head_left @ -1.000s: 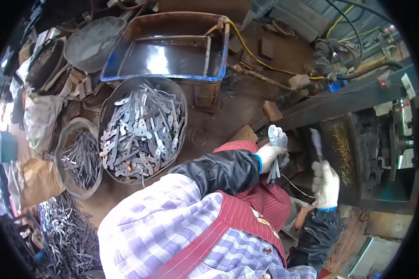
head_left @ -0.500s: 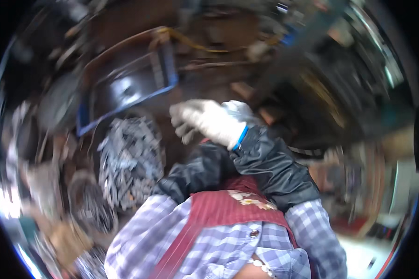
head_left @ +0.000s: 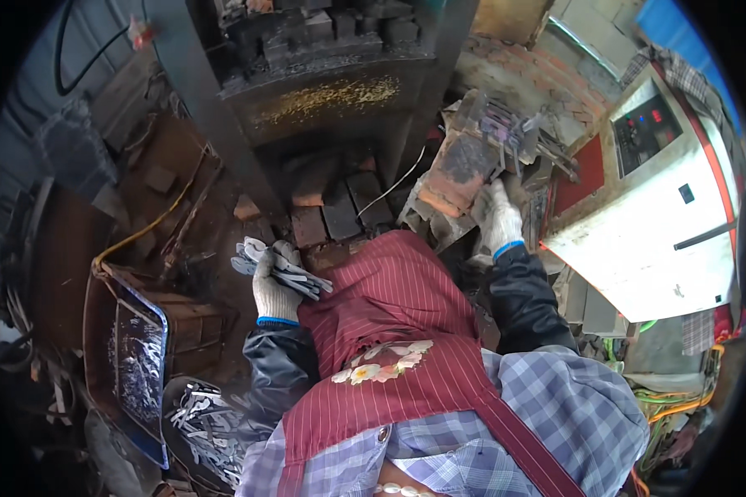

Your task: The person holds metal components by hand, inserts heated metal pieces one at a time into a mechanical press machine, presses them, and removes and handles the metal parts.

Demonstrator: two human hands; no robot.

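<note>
My left hand (head_left: 275, 290), in a whitish knit glove with a blue cuff edge, is closed around a bunch of flat grey metal pieces (head_left: 294, 272) with rounded ends, beside the apron-covered lap. Out to the right, my right hand (head_left: 499, 217), gloved the same way, reaches to the near side of a brick stack (head_left: 457, 170). Its fingers look drawn together at the brick's edge; what lies between them is too small to make out. More narrow metal pieces (head_left: 510, 132) lie on top of that stack, just beyond the fingertips.
A dark machine frame (head_left: 331, 124) with bricks in it stands ahead. On the right is a white control cabinet (head_left: 651, 224). At left sit a blue-rimmed tray (head_left: 166, 373) and a basket of metal pieces (head_left: 203, 427). Loose bricks (head_left: 340, 211) lie before the machine.
The view has swung right, toward the machine and cabinet. My hands, close together before, are now apart: the left shows metal pieces in its grip, the right reaches to the brick stack.
</note>
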